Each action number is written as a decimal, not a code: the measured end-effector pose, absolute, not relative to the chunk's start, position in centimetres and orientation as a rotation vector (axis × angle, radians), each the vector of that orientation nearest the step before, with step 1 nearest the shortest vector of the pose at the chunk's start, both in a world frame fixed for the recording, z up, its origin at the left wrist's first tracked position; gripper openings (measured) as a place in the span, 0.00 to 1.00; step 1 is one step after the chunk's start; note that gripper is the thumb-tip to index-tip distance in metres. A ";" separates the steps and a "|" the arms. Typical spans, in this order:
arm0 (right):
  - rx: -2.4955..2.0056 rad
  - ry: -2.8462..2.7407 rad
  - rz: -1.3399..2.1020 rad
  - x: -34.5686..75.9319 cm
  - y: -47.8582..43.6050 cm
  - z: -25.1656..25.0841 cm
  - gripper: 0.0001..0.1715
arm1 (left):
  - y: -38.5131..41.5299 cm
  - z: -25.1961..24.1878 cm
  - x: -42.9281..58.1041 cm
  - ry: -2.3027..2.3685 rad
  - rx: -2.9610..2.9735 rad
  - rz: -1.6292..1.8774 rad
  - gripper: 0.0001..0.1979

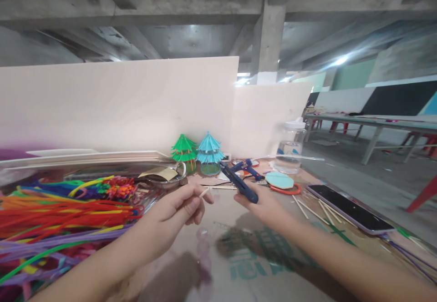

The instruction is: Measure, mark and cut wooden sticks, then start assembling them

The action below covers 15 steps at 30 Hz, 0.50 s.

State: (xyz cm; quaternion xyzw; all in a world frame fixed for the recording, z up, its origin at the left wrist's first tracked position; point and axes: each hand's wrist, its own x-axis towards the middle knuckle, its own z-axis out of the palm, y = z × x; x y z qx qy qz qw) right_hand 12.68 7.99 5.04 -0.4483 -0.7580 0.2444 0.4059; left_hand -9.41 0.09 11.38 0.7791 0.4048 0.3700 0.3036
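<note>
My left hand (180, 208) is closed in a pinch on a short wooden stick (204, 192) whose pale end points right. My right hand (264, 204) grips dark blue cutting pliers (241, 184), with their tips aimed left toward the stick's end and a small gap between them. Both hands hover over a cardboard-covered table (246, 256). Behind them stand a green model tree (184, 149) and a light blue model tree (209, 153).
A heap of coloured pipe cleaners (58, 211) fills the left. Loose wooden sticks (316, 211), a phone (350, 208), a blue hexagon piece (279, 180), a glue gun (248, 168) and a clear plastic bottle (290, 152) lie right. White boards (119, 106) stand behind.
</note>
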 end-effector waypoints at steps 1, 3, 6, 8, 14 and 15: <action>-1.143 -1.931 0.621 12.6 8.0 4.9 0.15 | 0.1 11.4 -9.5 1.040 2.045 1.002 0.15; -1.173 -1.979 0.629 12.5 8.1 4.7 0.16 | 0.1 11.3 -9.6 1.002 2.027 1.043 0.16; -1.279 -2.094 0.565 12.9 8.3 5.0 0.18 | 0.2 11.1 -9.8 1.013 2.031 1.063 0.17; -1.384 -2.211 0.430 13.6 8.5 5.3 0.20 | 0.2 11.1 -10.1 1.029 2.048 1.044 0.16; -1.603 -2.496 0.042 16.2 10.3 4.7 0.35 | 1.2 11.3 -10.6 1.045 2.006 1.071 0.15; -1.623 -2.512 0.064 16.5 10.5 4.4 0.37 | 1.5 11.3 -10.6 1.045 1.975 1.109 0.17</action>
